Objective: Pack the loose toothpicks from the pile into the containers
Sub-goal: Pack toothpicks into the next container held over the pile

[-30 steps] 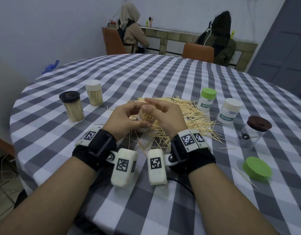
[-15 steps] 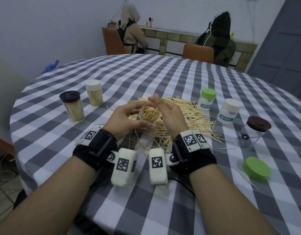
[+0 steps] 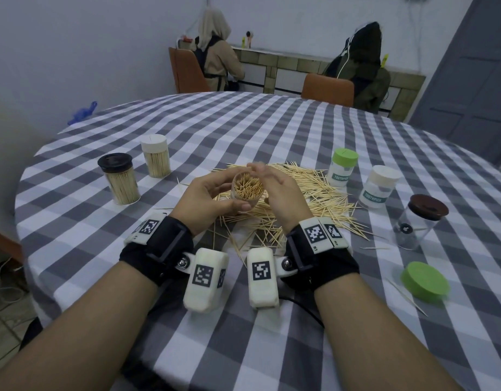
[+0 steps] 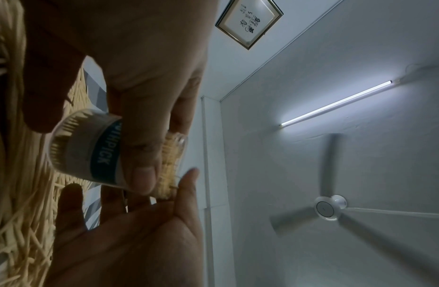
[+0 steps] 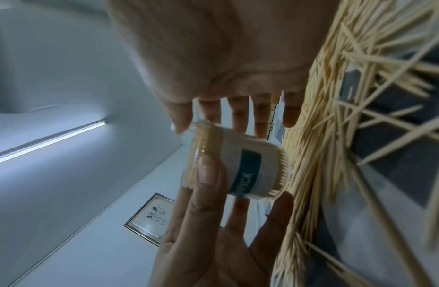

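Topping Up an Open Jar Above the Pile

Holding the jar [image 3: 247,190] just above the pile [image 3: 308,198], the left hand [image 3: 207,203] has thumb and fingers curled round its clear wall; the wrist views show the thumb pressed across the teal label. The jar's mouth faces up and tips slightly toward the person, and it looks nearly full, the toothpick ends packed close in the opening. Its long axis runs near upright, so anything going in must travel down that line.

The right hand [image 3: 274,190] stands on the jar's right side, palm turned toward it, fingers straight and spread, the grip apart and holding nothing that can be seen. Its fingertips [image 5: 179,124] hover at the rim, where a few toothpicks stick out past the mouth. Whether they touch those ends cannot be told.

The relation that counts: the pile lies directly below and to the right of the jar, nearer the right hand, which is free. That hand is likely the one to tamp the proud ends level or to gather more, while the left keeps the jar steady.

The green lid [image 3: 425,282] lies by itself on the tabletop [image 3: 271,128], well to the right and nearest the right hand. Two capped full jars stand to the left, and three more capped jars to the right, the nearest of them seemingly almost empty.
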